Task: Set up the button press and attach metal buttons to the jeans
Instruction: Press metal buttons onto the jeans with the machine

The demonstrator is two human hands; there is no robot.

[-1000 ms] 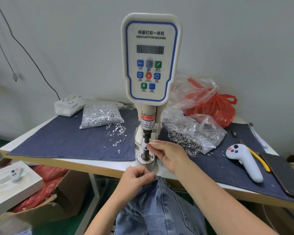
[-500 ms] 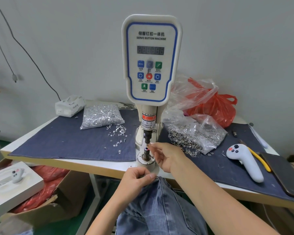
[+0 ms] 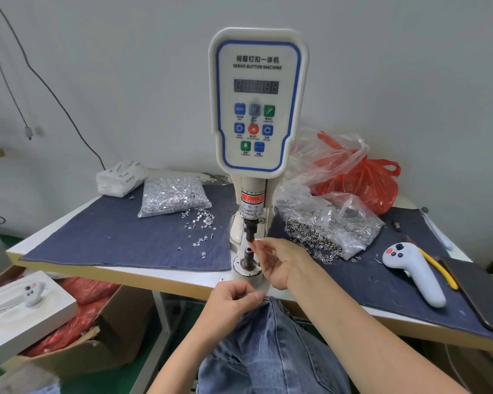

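The white servo button machine (image 3: 256, 100) stands at the table's middle, its black upper punch (image 3: 251, 230) above the lower die post (image 3: 248, 258). My right hand (image 3: 279, 261) is raised beside the gap, its fingertips pinching something small just under the punch; what it is I cannot make out. My left hand (image 3: 234, 304) grips the edge of the blue jeans (image 3: 268, 354) just below the machine's base. A clear bag of silver tacks (image 3: 172, 196) lies left of the machine. Right of it, an open bag spills metal buttons (image 3: 328, 228).
Dark denim cloth (image 3: 120, 237) covers the table. A white handheld controller (image 3: 413, 268), yellow-handled pliers (image 3: 439, 268) and a dark phone (image 3: 478, 291) lie at right. Red plastic bags (image 3: 362, 177) sit behind. A cardboard box (image 3: 77, 331) with a white box stands at lower left.
My right hand has lifted its fingertips from the lower die post up toward the upper punch. My left hand has stayed on the jeans.
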